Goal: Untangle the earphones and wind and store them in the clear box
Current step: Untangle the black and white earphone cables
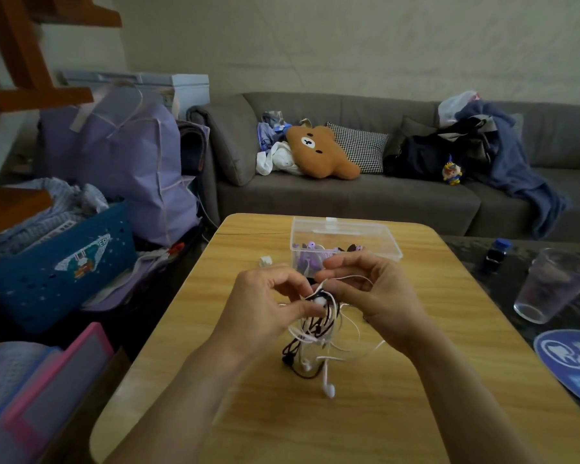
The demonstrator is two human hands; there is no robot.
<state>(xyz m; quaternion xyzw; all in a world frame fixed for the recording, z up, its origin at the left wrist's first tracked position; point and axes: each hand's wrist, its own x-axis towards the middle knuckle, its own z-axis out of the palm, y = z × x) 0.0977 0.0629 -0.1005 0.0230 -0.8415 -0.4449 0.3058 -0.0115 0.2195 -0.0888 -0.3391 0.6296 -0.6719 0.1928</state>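
A tangle of white and black earphones (318,333) hangs above the wooden table (416,380), held up between both hands. My left hand (265,306) pinches the knot at its top from the left. My right hand (372,289) pinches a white cable at the top right of the knot. A white earbud (329,390) dangles lowest, close to the tabletop. Behind my hands stands the clear box (379,239), open at the top, with purple earphones (310,259) inside it.
A small white object (265,261) lies on the table left of the box. A plastic cup (553,289), a small bottle (496,256) and a blue round sign (573,363) sit on the dark table at right. A blue basket (57,266) and bags crowd the left; a sofa stands behind.
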